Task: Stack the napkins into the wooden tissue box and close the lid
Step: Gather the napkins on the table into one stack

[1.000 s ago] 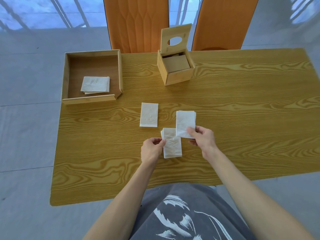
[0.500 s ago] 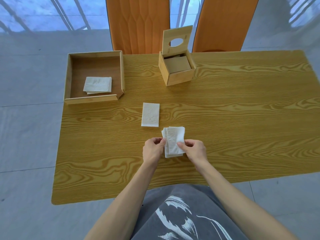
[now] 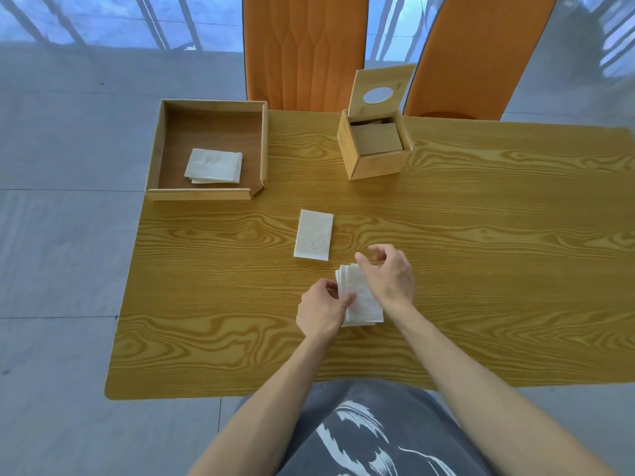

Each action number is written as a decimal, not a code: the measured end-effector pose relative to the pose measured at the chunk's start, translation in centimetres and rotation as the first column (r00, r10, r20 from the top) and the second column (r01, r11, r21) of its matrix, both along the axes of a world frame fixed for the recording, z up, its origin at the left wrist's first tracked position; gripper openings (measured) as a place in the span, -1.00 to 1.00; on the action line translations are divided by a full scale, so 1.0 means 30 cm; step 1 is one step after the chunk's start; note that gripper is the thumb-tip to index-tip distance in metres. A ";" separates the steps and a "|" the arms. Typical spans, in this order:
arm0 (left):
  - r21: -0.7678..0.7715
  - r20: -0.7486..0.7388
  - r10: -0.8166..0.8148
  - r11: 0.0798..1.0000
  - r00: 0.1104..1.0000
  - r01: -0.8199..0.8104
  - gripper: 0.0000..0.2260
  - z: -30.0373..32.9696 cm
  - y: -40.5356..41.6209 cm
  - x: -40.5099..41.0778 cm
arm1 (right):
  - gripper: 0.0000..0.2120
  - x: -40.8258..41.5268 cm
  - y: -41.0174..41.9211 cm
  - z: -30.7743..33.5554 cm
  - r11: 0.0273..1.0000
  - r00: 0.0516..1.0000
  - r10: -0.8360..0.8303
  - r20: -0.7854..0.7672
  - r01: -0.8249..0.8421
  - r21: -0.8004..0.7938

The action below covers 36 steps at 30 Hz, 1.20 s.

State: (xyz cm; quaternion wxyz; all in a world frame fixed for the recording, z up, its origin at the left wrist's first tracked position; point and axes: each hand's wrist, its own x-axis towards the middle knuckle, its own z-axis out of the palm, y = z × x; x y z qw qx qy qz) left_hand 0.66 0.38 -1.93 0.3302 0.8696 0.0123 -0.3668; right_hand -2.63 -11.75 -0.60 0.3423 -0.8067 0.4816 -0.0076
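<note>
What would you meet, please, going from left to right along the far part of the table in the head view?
Shallow open wooden tray holding a white folded napkin → square wooden tissue box with its holed lid standing open. Two orange chair backs stand behind the table.

On the table (image 3: pixel 481 269), a tray (image 3: pixel 156 149) sat at the far left corner with napkins (image 3: pixel 213 165) in it. The tissue box (image 3: pixel 374 163) stood to its right, lid (image 3: pixel 379 89) raised behind. A single napkin (image 3: pixel 313 234) lay nearer the person, and a napkin stack (image 3: pixel 362 302) lay nearer still, between the left hand (image 3: pixel 321 312) and right hand (image 3: pixel 390 278). Two chairs (image 3: pixel 305 49) stood behind the table.
</note>
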 end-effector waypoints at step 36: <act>-0.056 -0.032 0.005 0.998 0.999 -0.007 -0.75 -0.025 0.018 0.024 | -0.76 -0.189 -0.113 -0.010 0.682 0.915 -0.350 0.200 0.102 0.724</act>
